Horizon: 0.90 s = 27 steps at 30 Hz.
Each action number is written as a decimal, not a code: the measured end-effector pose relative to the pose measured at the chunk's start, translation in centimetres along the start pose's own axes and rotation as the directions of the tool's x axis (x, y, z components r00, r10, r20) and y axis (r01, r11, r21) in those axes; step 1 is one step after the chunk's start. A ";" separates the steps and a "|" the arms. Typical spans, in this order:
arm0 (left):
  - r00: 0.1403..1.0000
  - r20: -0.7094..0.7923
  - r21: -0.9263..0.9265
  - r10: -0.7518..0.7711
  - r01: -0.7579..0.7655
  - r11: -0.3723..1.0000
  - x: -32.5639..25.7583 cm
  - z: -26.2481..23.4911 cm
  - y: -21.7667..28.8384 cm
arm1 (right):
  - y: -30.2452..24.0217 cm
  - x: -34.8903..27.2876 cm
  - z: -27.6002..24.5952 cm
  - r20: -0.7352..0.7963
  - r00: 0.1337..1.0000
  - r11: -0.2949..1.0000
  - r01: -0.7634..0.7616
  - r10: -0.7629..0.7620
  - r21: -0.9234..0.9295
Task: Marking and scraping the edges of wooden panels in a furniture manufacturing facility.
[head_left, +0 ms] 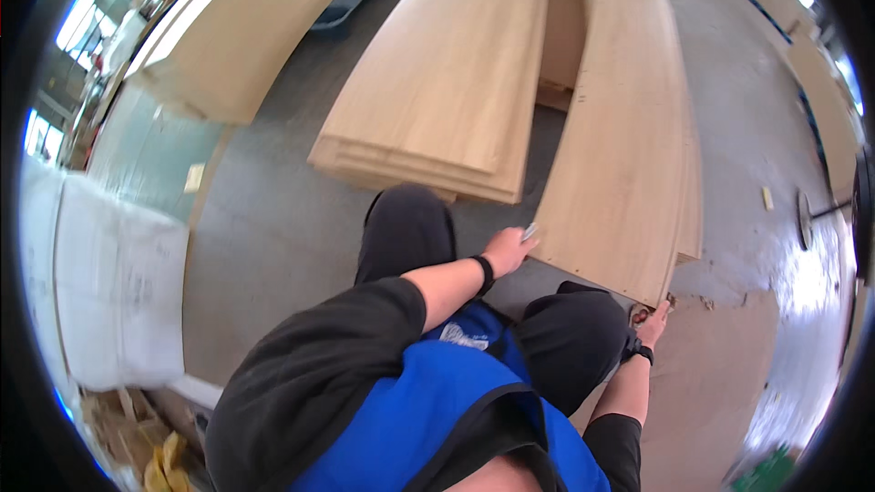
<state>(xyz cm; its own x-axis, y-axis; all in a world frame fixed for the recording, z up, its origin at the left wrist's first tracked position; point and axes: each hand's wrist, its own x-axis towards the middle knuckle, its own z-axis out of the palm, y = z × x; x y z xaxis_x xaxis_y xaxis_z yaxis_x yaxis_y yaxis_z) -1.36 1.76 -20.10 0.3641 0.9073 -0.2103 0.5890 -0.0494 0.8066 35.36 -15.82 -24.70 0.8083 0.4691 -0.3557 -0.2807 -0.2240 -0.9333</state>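
Note:
A long light wood-grain panel (pixel 620 146) lies on top of a stack, its near end just in front of my knees. My left hand (pixel 509 251) is closed at the panel's near left corner, around a small whitish thing (pixel 529 232) too blurred to name. At the near right corner, my right hand (pixel 653 322) grips the panel's edge; part of its fingers is hidden. Something small and reddish-brown (pixel 640 315) shows beside that hand, its kind unclear. Dark bands circle both wrists.
Left of the panel stands another stack of wood-grain boards (pixel 428 73), a narrow gap between them. Farther left is a third stack (pixel 264 27). A white wrapped bundle (pixel 118 282) stands at the left. Flat brown cardboard (pixel 711 374) covers the floor at the right.

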 end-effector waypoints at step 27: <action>0.848 0.233 -0.623 -0.475 0.506 0.597 0.6 0.5 -2.3 | -1.6 -0.3 0.9 0.018 0.997 0.992 -0.078 0.077 0.095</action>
<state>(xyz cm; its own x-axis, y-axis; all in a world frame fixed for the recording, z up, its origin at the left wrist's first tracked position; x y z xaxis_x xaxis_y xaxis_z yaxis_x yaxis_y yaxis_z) -2.14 2.17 -22.31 0.1970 0.6958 -0.6907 0.0858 0.6895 0.7191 35.11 -14.83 -23.12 0.7750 0.4656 -0.4272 -0.3912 -0.1774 -0.9030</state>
